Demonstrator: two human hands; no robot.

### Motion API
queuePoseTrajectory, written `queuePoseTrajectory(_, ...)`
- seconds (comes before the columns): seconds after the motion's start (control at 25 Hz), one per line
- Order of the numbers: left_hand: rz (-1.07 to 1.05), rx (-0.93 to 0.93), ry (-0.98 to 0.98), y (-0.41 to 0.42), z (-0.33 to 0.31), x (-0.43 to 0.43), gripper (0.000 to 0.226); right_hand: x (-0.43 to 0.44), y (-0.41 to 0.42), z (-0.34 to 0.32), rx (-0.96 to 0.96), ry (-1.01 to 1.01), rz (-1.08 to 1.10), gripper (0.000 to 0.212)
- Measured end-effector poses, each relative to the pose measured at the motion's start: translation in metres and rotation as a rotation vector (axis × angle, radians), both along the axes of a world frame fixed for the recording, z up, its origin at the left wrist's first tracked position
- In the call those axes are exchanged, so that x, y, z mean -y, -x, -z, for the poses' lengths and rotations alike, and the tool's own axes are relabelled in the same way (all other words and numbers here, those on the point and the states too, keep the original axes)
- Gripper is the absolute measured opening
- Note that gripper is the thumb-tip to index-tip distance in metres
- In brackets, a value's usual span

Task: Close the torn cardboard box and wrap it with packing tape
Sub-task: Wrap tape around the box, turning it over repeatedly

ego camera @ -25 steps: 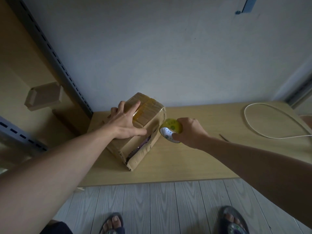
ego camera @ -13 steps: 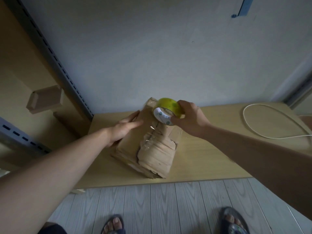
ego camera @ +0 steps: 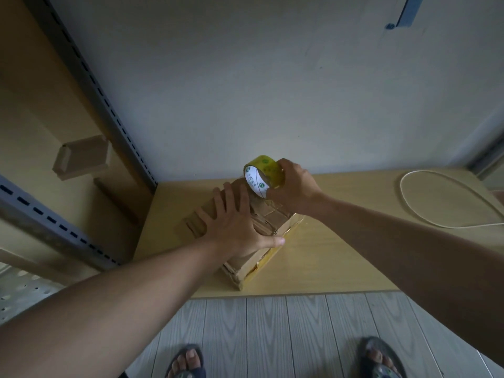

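Slid left grip (ego camera: 234,227) flat and open atop cardboard box (ego camera: 275,214) on counter (ego camera: 341,246), lifted tape roll (ego camera: 268,170) clenched in right grip (ego camera: 294,186) over far end, probably needed taut tape, firm press.

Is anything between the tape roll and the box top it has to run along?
Nothing separates the tape roll in the right hand from the far end of the cardboard box. The left hand lies flat on the top, across the near stretch, and likely must shift.
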State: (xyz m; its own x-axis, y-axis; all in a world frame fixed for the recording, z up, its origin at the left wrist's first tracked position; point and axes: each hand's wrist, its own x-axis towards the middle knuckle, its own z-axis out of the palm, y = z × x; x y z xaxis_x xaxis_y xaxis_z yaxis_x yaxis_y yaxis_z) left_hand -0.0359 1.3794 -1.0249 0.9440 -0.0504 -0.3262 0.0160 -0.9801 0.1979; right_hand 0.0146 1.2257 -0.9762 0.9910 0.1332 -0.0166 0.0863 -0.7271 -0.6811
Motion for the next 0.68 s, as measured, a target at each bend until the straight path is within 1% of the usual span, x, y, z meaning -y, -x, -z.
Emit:
queuePoseTrajectory(0.16,-0.022,0.084,-0.03,-0.001,0.007,0.001,0.138,-0.002,0.001,-0.005,0.017,0.036,0.013,0.034)
queuePoseTrajectory(0.36,-0.031,0.064,-0.074,0.004,0.003,0.004,0.134,0.013,0.017,-0.022,0.025,0.184,0.026,0.024)
queuePoseTrajectory(0.48,-0.032,0.053,-0.044,0.004,0.002,0.005,0.135,0.029,0.031,-0.029,0.018,0.221,0.019,0.022)
queuePoseTrajectory(0.56,-0.039,0.03,-0.032,0.005,0.0,0.004,0.137,0.041,0.038,-0.03,0.016,0.25,0.025,0.016)
queuePoseTrajectory(0.68,-0.041,0.031,0.005,0.006,0.0,0.003,0.139,0.065,0.052,-0.029,-0.039,0.322,0.018,0.011)
